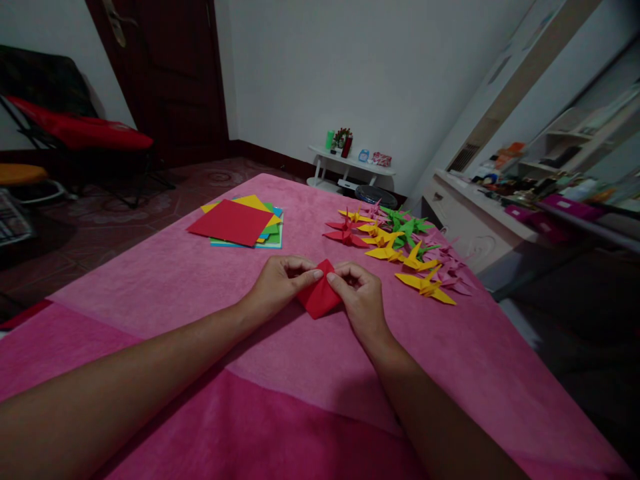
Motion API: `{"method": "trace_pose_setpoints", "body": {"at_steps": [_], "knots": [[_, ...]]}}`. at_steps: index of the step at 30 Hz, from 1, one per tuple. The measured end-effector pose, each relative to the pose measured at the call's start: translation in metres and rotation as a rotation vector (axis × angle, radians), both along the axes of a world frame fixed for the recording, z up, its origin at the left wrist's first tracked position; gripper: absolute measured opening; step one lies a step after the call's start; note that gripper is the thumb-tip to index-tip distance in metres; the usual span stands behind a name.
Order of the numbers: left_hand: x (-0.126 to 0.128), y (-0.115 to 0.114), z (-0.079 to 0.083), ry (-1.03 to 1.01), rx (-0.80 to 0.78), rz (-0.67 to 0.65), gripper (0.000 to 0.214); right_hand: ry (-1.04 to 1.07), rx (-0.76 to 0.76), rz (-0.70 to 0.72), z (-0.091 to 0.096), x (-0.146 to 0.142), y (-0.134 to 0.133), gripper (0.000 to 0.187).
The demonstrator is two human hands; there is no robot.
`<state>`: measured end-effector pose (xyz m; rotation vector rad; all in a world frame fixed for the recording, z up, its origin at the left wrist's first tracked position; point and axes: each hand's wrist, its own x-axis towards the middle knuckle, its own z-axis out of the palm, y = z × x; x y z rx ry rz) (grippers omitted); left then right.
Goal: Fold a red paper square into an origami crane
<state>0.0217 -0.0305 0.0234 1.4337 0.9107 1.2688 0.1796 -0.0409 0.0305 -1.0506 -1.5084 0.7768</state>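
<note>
The red paper (320,301) is being held just above the pink cloth (200,293), near the middle of the table. It is being pinched at its upper edges by the left hand (278,285) and the right hand (361,298). Judging from this, the fold is best served if the edges are being matched before the crease is pressed. The paper stack (235,223) and paper cranes (400,253) are lying beyond.

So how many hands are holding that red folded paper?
2. The left hand pinches the left side of the red folded paper, the right hand its right side, above the pink cloth. No other hand shows.
</note>
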Motion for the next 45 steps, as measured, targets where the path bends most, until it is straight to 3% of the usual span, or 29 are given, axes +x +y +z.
{"method": "trace_pose_setpoints", "body": {"at_steps": [21, 28, 32, 40, 45], "knots": [[0.003, -0.005, 0.002, -0.066, -0.040, 0.140, 0.023, 0.108, 0.001, -0.053, 0.001, -0.008, -0.006, 0.020], [0.002, -0.001, -0.001, -0.174, -0.050, 0.088, 0.035, 0.197, -0.114, -0.049, -0.002, -0.007, -0.004, 0.017], [0.000, 0.000, -0.003, -0.136, -0.049, 0.058, 0.034, 0.295, -0.235, 0.036, -0.005, -0.005, -0.002, 0.027], [0.002, -0.002, -0.004, -0.067, -0.066, 0.025, 0.024, 0.236, -0.149, -0.053, -0.008, -0.001, 0.001, 0.019], [0.000, 0.000, -0.003, -0.153, -0.112, 0.078, 0.022, 0.234, -0.164, 0.055, -0.007, 0.001, 0.002, 0.026]]}}
